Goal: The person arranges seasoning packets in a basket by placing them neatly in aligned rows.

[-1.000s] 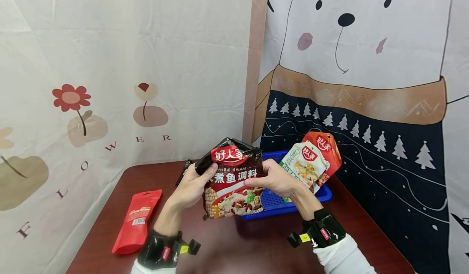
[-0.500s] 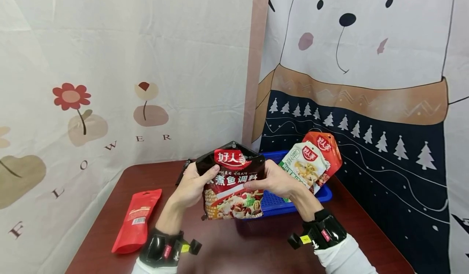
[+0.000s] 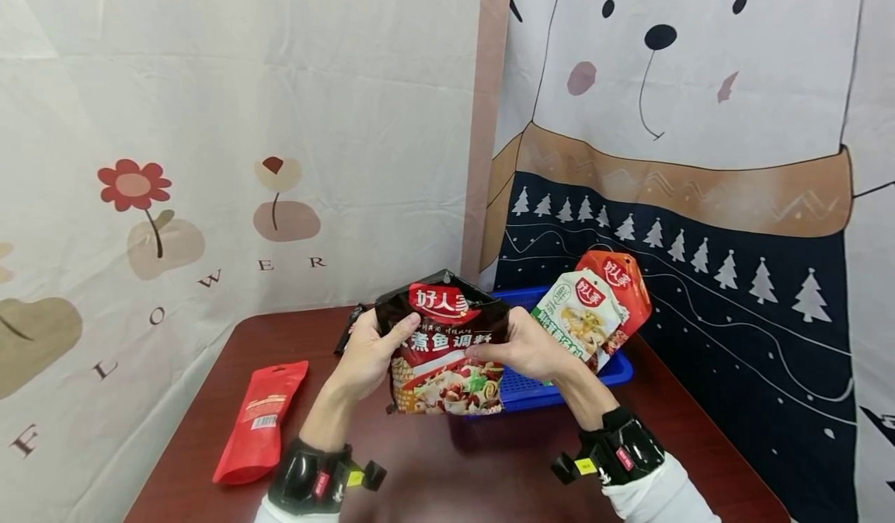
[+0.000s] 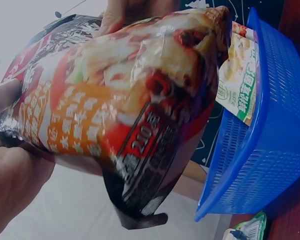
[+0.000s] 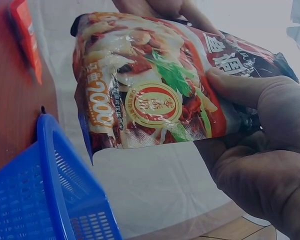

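A black and red seasoning packet (image 3: 447, 383) with a food picture on its front is held up over the table by both hands. My left hand (image 3: 367, 356) grips its left side, thumb across the front and fingers behind. On the opposite side my right hand (image 3: 534, 344) grips it the same way, its thumb lying over the printed lettering. The right wrist view shows the right thumb and curled fingers of that hand pinching the packet's edge. Behind the packet stands a blue basket (image 3: 524, 391), partly covered by it in the head view.
In the basket lean a white and green packet (image 3: 583, 313) and an orange-red packet (image 3: 632, 298). A red pouch (image 3: 259, 422) lies on the table's left side. A dark packet (image 3: 346, 332) shows behind the left hand. Printed cloths hang behind the table.
The packet has turned slightly, its top now more level and its front facing me squarely. Both hands keep their grip and have barely shifted.
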Available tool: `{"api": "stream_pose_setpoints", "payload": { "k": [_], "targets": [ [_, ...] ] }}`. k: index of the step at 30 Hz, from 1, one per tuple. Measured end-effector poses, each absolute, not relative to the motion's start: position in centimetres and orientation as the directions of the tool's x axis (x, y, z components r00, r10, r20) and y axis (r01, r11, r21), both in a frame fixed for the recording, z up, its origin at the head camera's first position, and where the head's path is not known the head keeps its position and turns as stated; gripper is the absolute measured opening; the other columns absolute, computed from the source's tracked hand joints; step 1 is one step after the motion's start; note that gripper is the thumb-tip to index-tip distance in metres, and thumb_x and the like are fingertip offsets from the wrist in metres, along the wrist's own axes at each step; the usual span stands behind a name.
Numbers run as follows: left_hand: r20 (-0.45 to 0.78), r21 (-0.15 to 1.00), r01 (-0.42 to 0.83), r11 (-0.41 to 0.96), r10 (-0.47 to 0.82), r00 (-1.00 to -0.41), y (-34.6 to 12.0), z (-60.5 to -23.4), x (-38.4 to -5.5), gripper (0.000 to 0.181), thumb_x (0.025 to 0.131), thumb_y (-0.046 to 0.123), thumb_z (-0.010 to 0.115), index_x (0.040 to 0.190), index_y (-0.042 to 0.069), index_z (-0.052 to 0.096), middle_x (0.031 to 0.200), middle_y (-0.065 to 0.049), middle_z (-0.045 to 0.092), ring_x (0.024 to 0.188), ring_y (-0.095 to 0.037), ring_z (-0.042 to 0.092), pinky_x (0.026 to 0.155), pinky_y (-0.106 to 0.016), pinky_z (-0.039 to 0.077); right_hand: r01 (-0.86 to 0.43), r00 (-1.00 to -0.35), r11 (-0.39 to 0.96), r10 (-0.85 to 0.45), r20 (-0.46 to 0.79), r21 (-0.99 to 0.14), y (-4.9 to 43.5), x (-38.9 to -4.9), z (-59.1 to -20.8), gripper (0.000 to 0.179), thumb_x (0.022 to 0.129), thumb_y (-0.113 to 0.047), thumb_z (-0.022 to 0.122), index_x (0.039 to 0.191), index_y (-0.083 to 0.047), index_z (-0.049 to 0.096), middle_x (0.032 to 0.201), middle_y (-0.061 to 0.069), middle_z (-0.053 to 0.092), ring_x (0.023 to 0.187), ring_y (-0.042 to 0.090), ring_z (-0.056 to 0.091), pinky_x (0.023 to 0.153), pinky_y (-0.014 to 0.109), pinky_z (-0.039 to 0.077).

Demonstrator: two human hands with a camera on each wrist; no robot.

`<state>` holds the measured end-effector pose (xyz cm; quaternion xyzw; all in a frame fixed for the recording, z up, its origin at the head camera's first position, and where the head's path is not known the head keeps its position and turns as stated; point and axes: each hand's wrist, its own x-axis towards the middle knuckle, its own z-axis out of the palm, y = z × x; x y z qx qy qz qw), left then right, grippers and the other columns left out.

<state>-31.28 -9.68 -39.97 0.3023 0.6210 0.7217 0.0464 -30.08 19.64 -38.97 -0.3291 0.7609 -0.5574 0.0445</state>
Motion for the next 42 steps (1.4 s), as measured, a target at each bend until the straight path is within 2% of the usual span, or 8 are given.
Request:
{"api": "stream_pose_setpoints", "payload": {
  "k": [12, 20, 26, 29, 32, 36, 39, 42],
  "targets": [
    [0.409, 0.901, 0.299, -0.313, 0.390, -0.825, -9.8, -41.2, -32.1, 0.062, 0.122, 0.034, 0.039, 0.171, -0.003, 0.035, 0.147, 0.011, 0.069, 0.137, -0.007, 0.068, 0.110, -0.027, 0.060, -0.446, -0.844, 0.115, -0.385, 0.374, -0.888, 21.2, -29.6, -39.3, 0.053, 0.106, -0.007, 0.079, 0.156, -0.004, 0.064, 0.145, 0.016, 0.075, 0.121, 0.012, 0.075, 0.100, 0.027, 0.065],
    [0.412, 0.908, 0.383, -0.172, 0.190, -0.891, -9.4, -42.2, -32.7, 0.049, 0.121, 0.026, 0.046, 0.161, -0.001, 0.053, 0.160, -0.015, 0.062, 0.149, -0.021, 0.062, 0.116, -0.024, 0.058, -0.464, -0.882, 0.165, -0.175, 0.437, -0.870, 22.6, -28.7, -39.2, 0.049, 0.107, -0.007, 0.078, 0.154, -0.006, 0.065, 0.137, 0.005, 0.079, 0.118, 0.007, 0.078, 0.094, 0.025, 0.068],
    [0.356, 0.932, 0.358, 0.057, 0.049, -0.933, -8.2, -44.6, -33.7, 0.040, 0.114, 0.013, 0.062, 0.152, 0.000, 0.065, 0.158, -0.022, 0.066, 0.142, -0.026, 0.069, 0.121, -0.038, 0.058, -0.429, -0.896, 0.241, 0.011, 0.445, -0.871, 22.9, -28.3, -38.8, 0.041, 0.109, -0.017, 0.078, 0.148, -0.004, 0.071, 0.131, 0.020, 0.081, 0.095, 0.004, 0.075, 0.075, 0.021, 0.063],
    [0.302, 0.944, 0.307, 0.122, 0.053, -0.952, -7.6, -46.4, -34.0, 0.045, 0.112, 0.015, 0.067, 0.155, 0.001, 0.063, 0.162, -0.023, 0.064, 0.148, -0.041, 0.066, 0.127, -0.054, 0.053, -0.386, -0.901, 0.279, 0.089, 0.424, -0.879, 23.1, -28.3, -38.8, 0.040, 0.108, -0.022, 0.079, 0.145, -0.006, 0.074, 0.124, 0.018, 0.083, 0.080, 0.005, 0.068, 0.064, 0.021, 0.054],
    [0.242, 0.950, 0.252, 0.185, 0.076, -0.967, -6.9, -48.2, -34.2, 0.056, 0.111, 0.019, 0.069, 0.162, 0.000, 0.056, 0.168, -0.025, 0.057, 0.153, -0.050, 0.060, 0.128, -0.060, 0.050, -0.342, -0.906, 0.282, 0.157, 0.394, -0.897, 23.4, -28.4, -39.1, 0.035, 0.109, -0.026, 0.079, 0.139, -0.009, 0.078, 0.089, 0.010, 0.080, 0.056, 0.005, 0.055, 0.051, 0.023, 0.045],
    [0.174, 0.948, 0.194, 0.251, 0.101, -0.980, -5.9, -50.0, -34.2, 0.073, 0.109, 0.024, 0.073, 0.169, -0.004, 0.044, 0.175, -0.029, 0.048, 0.156, -0.053, 0.055, 0.127, -0.062, 0.051, -0.289, -0.901, 0.294, 0.238, 0.362, -0.911, 23.9, -28.9, -39.9, 0.029, 0.110, -0.028, 0.077, 0.093, -0.005, 0.074, 0.051, -0.008, 0.040, 0.039, 0.007, 0.027, 0.043, 0.026, 0.028],
    [0.140, 0.952, 0.167, 0.256, 0.121, -0.983, -5.3, -50.8, -34.3, 0.082, 0.106, 0.026, 0.077, 0.170, -0.008, 0.039, 0.176, -0.031, 0.043, 0.157, -0.053, 0.053, 0.127, -0.062, 0.050, -0.257, -0.886, 0.335, 0.294, 0.360, -0.906, 24.3, -29.6, -40.5, 0.037, 0.110, -0.029, 0.077, 0.083, -0.004, 0.067, 0.050, -0.014, 0.028, 0.042, 0.006, 0.025, 0.045, 0.026, 0.027],
    [0.131, 0.956, 0.163, 0.245, 0.143, -0.981, -4.9, -51.2, -34.4, 0.085, 0.104, 0.022, 0.080, 0.170, -0.010, 0.037, 0.175, -0.034, 0.042, 0.155, -0.053, 0.054, 0.126, -0.061, 0.050, -0.235, -0.874, 0.362, 0.327, 0.359, -0.902, 24.6, -30.3, -41.2, 0.032, 0.111, -0.028, 0.075, 0.094, 0.000, 0.076, 0.051, -0.014, 0.030, 0.045, 0.007, 0.029, 0.048, 0.027, 0.030]
  ]
}}
